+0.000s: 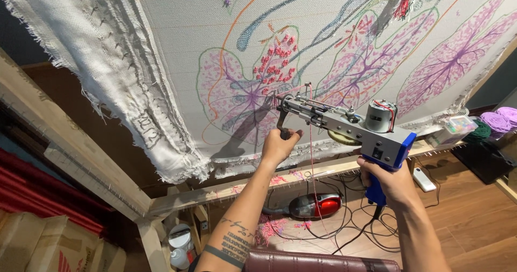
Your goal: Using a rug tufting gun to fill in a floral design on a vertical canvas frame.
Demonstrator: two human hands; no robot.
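I hold a tufting gun point(344, 124), grey metal with a blue grip and a small motor on top, in front of a white cloth point(177, 46) stretched on a wooden frame. My right hand point(390, 183) grips the blue handle at the back. My left hand point(280, 145) is closed on the black front handle under the gun's nose. The gun's tip meets the cloth at a purple and red leaf pattern point(247, 91). A pink yarn strand point(311, 159) hangs down from the gun.
The wooden frame rail point(226, 188) with tack strips runs below the cloth. On the wood floor lie a red hand vacuum point(315, 204), black cables, pink yarn scraps and a white remote point(424, 179). Purple yarn cones point(498, 120) and a clear box stand right. Cardboard boxes sit lower left.
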